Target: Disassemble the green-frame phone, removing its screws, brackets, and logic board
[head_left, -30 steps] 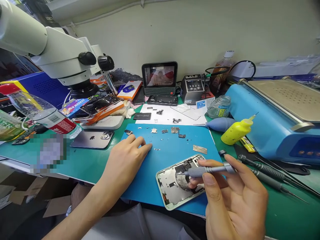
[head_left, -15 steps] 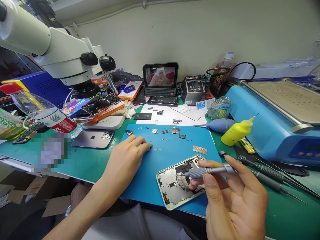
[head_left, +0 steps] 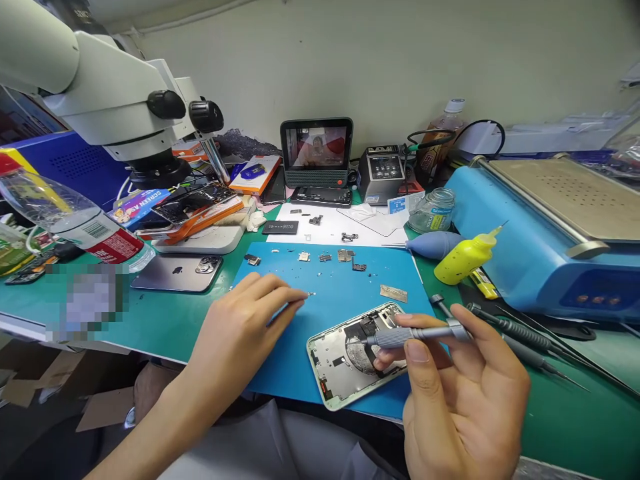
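My right hand [head_left: 465,393] grips a grey precision screwdriver [head_left: 415,335], held nearly level with its thin tip to the left, over an opened phone housing [head_left: 325,370]. That housing has a pale green frame and lies tilted on the blue mat [head_left: 280,373]. My left hand [head_left: 250,320] reaches over the mat with thumb and forefinger pinched together beside a few tiny metal parts [head_left: 312,293]. Whether something small is between those fingertips I cannot make out. Several small phone parts, among them a metal bracket [head_left: 345,255] and a flat metal strip [head_left: 393,293], lie farther back.
A microscope [head_left: 135,107] looms at the left above a phone [head_left: 177,273] and a plastic bottle [head_left: 100,233]. Behind the mat stand a screen device [head_left: 317,153] and a battery [head_left: 281,227]. At right are a yellow squeeze bottle [head_left: 465,260], tweezers [head_left: 555,347] and a blue machine [head_left: 530,253].
My left hand has shifted slightly right and toward the tiny metal parts, its thumb and forefinger now pinched. My right hand still holds the screwdriver over the housing. The view has shifted slightly.
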Action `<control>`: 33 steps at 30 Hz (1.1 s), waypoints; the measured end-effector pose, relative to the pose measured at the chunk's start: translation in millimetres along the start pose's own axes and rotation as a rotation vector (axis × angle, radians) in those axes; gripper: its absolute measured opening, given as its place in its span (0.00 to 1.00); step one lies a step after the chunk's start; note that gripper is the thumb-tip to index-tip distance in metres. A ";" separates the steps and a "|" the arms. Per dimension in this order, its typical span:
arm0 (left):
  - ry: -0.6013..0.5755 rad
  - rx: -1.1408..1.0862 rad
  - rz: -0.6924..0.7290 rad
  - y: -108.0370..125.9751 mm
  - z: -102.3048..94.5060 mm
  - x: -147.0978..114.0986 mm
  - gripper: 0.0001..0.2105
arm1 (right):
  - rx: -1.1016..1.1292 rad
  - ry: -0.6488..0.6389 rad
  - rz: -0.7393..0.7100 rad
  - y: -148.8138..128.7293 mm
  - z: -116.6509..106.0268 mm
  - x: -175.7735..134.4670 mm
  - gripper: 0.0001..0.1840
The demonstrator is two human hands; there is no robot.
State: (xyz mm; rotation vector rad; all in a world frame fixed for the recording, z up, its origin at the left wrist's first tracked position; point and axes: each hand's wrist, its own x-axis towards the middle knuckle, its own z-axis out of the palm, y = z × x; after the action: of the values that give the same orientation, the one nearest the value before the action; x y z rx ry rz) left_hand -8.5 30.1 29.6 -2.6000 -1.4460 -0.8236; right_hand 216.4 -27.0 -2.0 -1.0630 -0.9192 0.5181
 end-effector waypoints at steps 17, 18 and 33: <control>-0.088 -0.062 0.261 52.3 24.5 -10.3 0.12 | 0.005 0.066 0.010 2.4 0.1 1.2 0.27; -0.083 -0.056 0.256 50.1 23.2 -8.8 0.12 | 0.012 0.073 0.011 2.2 0.2 1.6 0.27; -0.113 0.184 -0.037 -24.3 12.7 18.6 0.09 | 0.040 0.106 0.010 0.4 0.4 2.2 0.27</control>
State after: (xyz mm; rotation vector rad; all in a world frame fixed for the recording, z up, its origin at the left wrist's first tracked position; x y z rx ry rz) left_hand -14.9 61.8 22.6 -2.5249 -1.5224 -0.5263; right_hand 217.3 -24.9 -1.5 -1.0489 -0.8073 0.4817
